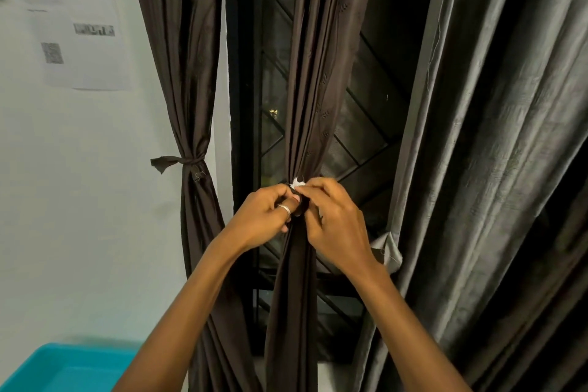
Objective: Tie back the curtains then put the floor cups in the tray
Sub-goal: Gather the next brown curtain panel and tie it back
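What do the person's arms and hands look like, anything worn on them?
The left forearm and right forearm are bare, with no sleeves, watch or bracelet in view. The left hand wears a silver ring; the right hand shows no jewellery.

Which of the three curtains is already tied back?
The leftmost brown curtain: a knotted strip cinches it. The middle one is only held; the grey one hangs loose.
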### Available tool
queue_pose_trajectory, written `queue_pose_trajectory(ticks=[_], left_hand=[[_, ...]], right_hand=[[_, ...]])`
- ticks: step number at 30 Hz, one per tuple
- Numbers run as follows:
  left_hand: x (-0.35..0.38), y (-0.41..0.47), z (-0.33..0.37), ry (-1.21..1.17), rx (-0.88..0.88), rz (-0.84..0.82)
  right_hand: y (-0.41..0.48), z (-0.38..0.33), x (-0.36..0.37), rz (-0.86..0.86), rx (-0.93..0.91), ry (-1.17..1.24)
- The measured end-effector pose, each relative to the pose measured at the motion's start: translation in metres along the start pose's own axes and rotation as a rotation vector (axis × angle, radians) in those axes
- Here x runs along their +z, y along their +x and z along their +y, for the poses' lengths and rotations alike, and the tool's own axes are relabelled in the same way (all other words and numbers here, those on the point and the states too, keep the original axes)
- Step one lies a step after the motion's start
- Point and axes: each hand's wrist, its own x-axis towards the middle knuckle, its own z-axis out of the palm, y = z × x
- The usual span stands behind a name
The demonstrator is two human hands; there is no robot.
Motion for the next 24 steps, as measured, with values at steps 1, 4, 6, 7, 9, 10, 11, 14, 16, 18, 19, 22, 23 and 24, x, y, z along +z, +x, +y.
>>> queue_pose_trajectory(ticks=[1,4,6,7,9,10,11,14,16,18,19,22,23,24], left_hand=[[-0.001,0.001,-0.001,0.002,-0.005,0.009],[-0.002,0.002,-0.003,0.0,-0.019,0.023],[-0.002,0.002,-0.004,0.021,-0.02,0.014],[-0.002,0.002,-0.005,0.027,-0.021,0.008],[-0.001,0.003,-0.005,0.023,-0.034,0.01],[0.0,0.003,-0.005,0.02,-0.039,0.018],[0.0,0.002,-0.005,0.016,-0.042,0.028],[0.002,0.001,-0.003,0.021,-0.028,0.053],[0.002,-0.001,-0.001,0.074,0.009,0.071],[0.001,-0.001,0.002,0.191,0.061,0.121],[0.001,-0.001,0.003,0.246,0.09,0.151],[0.002,-0.001,0.002,0.301,0.157,0.227],[0.004,-0.002,0.001,0.298,0.169,0.251],[0.006,-0.001,-0.001,0.286,0.178,0.274]], right_hand=[[-0.002,0.0,0.0,-0.047,-0.014,-0.01],[-0.006,0.0,-0.001,-0.141,-0.03,-0.061],[-0.004,0.001,-0.001,-0.145,-0.042,-0.11],[-0.002,0.002,-0.002,-0.137,-0.049,-0.142],[0.001,0.003,-0.003,-0.126,-0.056,-0.202],[0.003,0.004,-0.002,-0.131,-0.055,-0.225],[0.006,0.004,-0.002,-0.139,-0.053,-0.241],[0.011,0.004,-0.002,-0.164,-0.049,-0.242],[0.013,0.004,-0.003,-0.178,-0.042,-0.222],[0.013,0.005,-0.004,-0.189,-0.036,-0.191],[0.014,0.006,-0.005,-0.203,-0.032,-0.169],[0.02,0.008,-0.008,-0.337,0.081,-0.003],[0.023,0.009,-0.01,-0.395,0.14,0.068],[0.025,0.01,-0.011,-0.441,0.188,0.127]])
